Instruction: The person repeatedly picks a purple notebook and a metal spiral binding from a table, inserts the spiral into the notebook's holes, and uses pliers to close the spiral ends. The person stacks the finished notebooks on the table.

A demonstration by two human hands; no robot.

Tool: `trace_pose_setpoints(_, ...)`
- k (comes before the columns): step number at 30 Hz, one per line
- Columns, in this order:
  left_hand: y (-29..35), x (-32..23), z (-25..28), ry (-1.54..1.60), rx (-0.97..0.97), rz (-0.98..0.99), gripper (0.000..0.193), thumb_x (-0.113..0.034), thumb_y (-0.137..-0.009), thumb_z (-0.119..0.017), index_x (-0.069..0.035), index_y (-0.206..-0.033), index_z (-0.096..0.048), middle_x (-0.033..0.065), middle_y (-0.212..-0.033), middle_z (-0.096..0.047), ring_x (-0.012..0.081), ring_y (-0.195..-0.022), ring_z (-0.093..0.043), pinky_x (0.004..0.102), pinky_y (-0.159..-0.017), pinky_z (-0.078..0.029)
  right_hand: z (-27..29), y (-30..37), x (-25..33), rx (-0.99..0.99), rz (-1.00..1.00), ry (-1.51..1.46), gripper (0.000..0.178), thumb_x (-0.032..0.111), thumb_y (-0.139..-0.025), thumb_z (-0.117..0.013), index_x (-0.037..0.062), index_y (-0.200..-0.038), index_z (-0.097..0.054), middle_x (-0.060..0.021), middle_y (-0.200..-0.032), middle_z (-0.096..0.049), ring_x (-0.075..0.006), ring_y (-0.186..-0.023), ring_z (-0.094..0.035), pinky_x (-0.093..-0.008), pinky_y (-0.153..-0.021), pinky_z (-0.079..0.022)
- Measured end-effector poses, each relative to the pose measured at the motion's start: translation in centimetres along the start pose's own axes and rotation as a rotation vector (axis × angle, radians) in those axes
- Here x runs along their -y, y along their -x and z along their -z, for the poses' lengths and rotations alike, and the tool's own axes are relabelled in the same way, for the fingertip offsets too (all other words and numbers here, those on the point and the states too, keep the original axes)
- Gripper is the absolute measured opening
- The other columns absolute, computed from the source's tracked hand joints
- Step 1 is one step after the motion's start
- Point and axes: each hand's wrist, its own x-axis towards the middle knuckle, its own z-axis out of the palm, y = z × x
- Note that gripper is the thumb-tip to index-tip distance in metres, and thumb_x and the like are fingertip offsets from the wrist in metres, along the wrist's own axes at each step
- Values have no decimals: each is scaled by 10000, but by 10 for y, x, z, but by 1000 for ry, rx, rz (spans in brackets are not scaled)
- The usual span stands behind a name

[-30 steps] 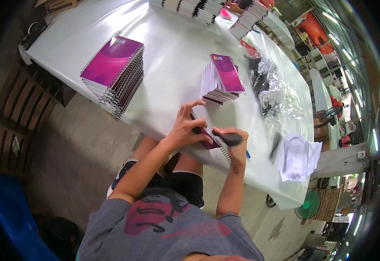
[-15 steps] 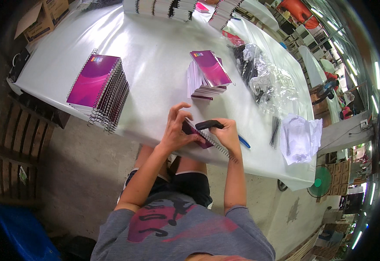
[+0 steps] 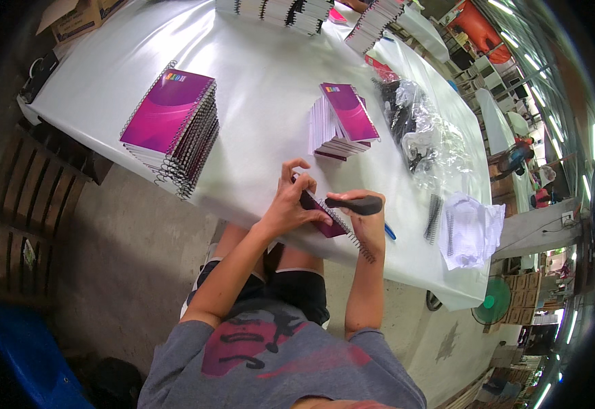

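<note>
Left hand (image 3: 289,206): grasps a purple notebook (image 3: 333,228), thumb pressed on the near face, fingers arched toward the far end.
Right hand (image 3: 371,221): grasps a black hand tool (image 3: 361,205) beside the notebook's wire edge; its working tip is too small to make out.
Purple notebook: held over the table's near edge, on the body side of the notebook pile (image 3: 353,114) and apart from it.
Long axis: slants from the end nearer the notebook pile down rightward, toward the body; the bound edge faces the right hand, and purple cover shows on the body side.
Spiral coil (image 3: 360,247): follows that edge, with a tail running past the lower end in front of the right wrist; whether it touches skin, I cannot tell.
Coil risk: the tail could snag on the wrist and bend if the right hand pulls away sharply.
Grip risk: a slack left thumb could let the pages shift and their holes lose alignment; a slip of the tool could scratch the cover.
Around the notebook pile: bound stack (image 3: 168,112) to its left, clear plastic wrap (image 3: 440,146) to its right, loose black coils (image 3: 433,219) rightward and nearer the body.
</note>
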Motion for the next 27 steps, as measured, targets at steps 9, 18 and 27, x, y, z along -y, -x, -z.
trace_pose_setpoints(9, 5, 4, -3, 117, -46, 92, 767, -354, -410, -915, -81, -912, -403, 89, -888, -422, 255, -862, -466, 362, -750, -404, 0, -5, -9, 37, -84, 146, 223, -100, -710, -554, -44, -881, -686, -122, -855, -696, -169, -807, -660, -282, -776, -522)
trace_pose_setpoints(18, 2, 7, 0, 222, 24, 289, 839, -344, -413, -935, -68, -908, -316, 58, -803, -408, 186, -687, -477, 311, -607, -434, -2, -14, -9, 55, -145, 201, 200, -81, -707, -579, -43, -868, -692, -49, -788, -675, -104, -722, -602, -237, -670, -484)
trace_pose_setpoints(27, -1, 6, -3, 183, -11, 188, 869, -309, -421, -939, -82, -920, -264, 43, -786, -383, 162, -676, -437, 298, -610, -423, -4, -24, -9, 75, -188, 380, 180, -63, -716, -589, -45, -868, -684, -80, -797, -690, -105, -736, -613, -241, -676, -488)
